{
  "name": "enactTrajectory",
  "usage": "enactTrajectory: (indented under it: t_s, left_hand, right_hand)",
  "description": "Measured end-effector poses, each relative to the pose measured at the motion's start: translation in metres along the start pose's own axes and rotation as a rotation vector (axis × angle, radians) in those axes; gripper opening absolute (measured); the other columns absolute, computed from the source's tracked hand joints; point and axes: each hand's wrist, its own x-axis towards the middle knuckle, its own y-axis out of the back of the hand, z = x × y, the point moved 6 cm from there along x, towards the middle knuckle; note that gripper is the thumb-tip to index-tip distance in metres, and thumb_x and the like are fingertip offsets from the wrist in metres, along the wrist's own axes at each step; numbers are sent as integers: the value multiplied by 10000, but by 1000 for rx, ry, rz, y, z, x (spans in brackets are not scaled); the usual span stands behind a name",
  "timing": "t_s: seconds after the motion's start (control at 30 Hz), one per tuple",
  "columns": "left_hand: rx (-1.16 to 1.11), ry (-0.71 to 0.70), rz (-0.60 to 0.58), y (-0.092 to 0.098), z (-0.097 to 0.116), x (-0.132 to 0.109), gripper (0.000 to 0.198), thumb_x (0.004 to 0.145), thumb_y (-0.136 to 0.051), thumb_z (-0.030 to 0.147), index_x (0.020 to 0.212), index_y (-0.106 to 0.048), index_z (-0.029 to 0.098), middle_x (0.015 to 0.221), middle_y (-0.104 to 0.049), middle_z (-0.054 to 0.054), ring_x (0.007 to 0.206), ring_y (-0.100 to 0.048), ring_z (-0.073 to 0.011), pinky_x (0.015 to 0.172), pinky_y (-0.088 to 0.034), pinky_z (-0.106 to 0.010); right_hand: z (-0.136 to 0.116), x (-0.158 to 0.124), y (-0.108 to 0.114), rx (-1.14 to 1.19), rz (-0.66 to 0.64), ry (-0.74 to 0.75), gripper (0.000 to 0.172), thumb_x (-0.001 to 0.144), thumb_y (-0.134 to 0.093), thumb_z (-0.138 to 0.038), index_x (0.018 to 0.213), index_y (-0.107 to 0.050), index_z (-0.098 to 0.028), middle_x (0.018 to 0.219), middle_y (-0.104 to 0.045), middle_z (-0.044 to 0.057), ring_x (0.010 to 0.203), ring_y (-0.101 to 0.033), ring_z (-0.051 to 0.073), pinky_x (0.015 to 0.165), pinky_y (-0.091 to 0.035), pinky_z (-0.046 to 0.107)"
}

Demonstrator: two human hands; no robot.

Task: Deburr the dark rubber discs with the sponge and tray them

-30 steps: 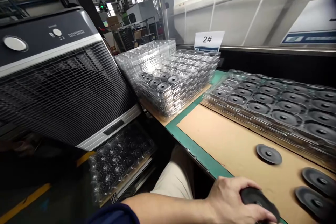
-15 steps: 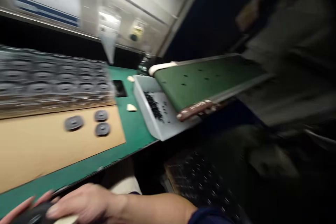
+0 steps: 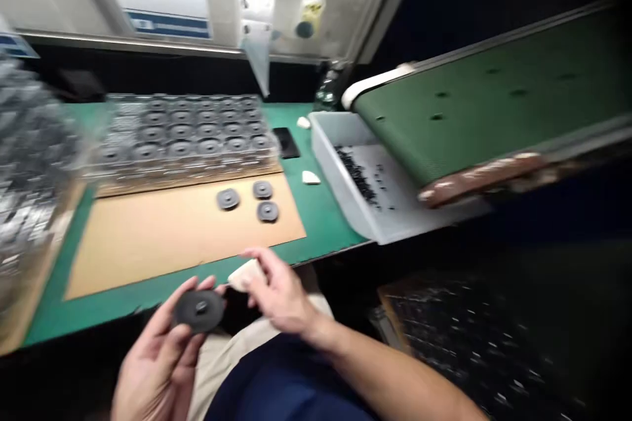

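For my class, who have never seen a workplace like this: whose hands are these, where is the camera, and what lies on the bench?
The camera sits on a person's head, looking down at their own bare hands. The left hand holds a dark round disc; the right hand pinches a small pale piece beside it. On the green bench lies a cardboard sheet with three loose discs, clear trays of discs behind, and a grey bin under a green conveyor belt.

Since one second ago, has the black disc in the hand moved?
Yes. The black disc has left the cardboard sheet and is now held by the left hand below the table edge.
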Motion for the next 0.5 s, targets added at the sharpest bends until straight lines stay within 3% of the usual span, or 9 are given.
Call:
enactTrajectory:
  t_s: [0.07,0.13,0.2,0.27,0.33,0.43,0.5]
  left_hand:
    - [-105,73,-7,-4,6,-6,486,848,-825,404,1291,-737,225,1347,-700,-179,1200,-694,-354,968,-598,-309]
    - [-162,87,-18,-9,9,-9,512,845,-839,393,1315,-723,227,1390,-673,-179,1262,-657,-346,1001,-576,-299]
    - [-180,80,-26,-11,11,-11,538,839,-852,393,1333,-713,229,1409,-661,-180,1282,-643,-348,1022,-567,-312]
    - [-185,66,-29,-9,14,-14,549,829,-865,397,1328,-715,223,1409,-660,-183,1290,-637,-353,1033,-566,-322]
    - [-187,47,-30,-7,18,-16,551,817,-879,391,1314,-720,214,1398,-666,-188,1296,-633,-357,1033,-573,-326]
    - [-208,58,-32,-9,23,-19,513,860,-845,345,1331,-700,204,1411,-657,-187,1315,-620,-349,1059,-565,-339]
    - [-217,58,-31,-12,25,-20,476,887,-818,299,1335,-694,197,1425,-649,-182,1328,-612,-330,1069,-553,-312]
  right_hand:
    - [-23,0,1,-2,-33,106,416,979,-651,-319,1373,-580,-208,1033,-695,30,783,-629,132,687,-519,231]
    - [-47,-3,-7,-68,-167,204,266,994,-634,-288,1243,-650,-196,1057,-692,35,891,-629,151,798,-518,253]
    - [-71,-12,-14,-222,-244,360,156,996,-609,-238,1125,-680,-186,1002,-672,30,877,-604,149,813,-488,259]
    - [-87,-20,-15,-398,-201,509,121,992,-589,-219,1073,-668,-176,940,-632,30,816,-559,146,762,-447,264]
    - [-91,-23,-15,-487,-170,529,97,993,-576,-229,1036,-643,-175,884,-597,18,759,-516,141,709,-406,271]
    - [-85,-23,-18,-479,-255,435,66,984,-580,-239,976,-613,-182,825,-570,-7,706,-482,133,674,-373,281]
    - [-88,-24,-16,-513,-213,470,72,974,-578,-238,934,-594,-180,822,-550,-4,716,-471,138,686,-362,293]
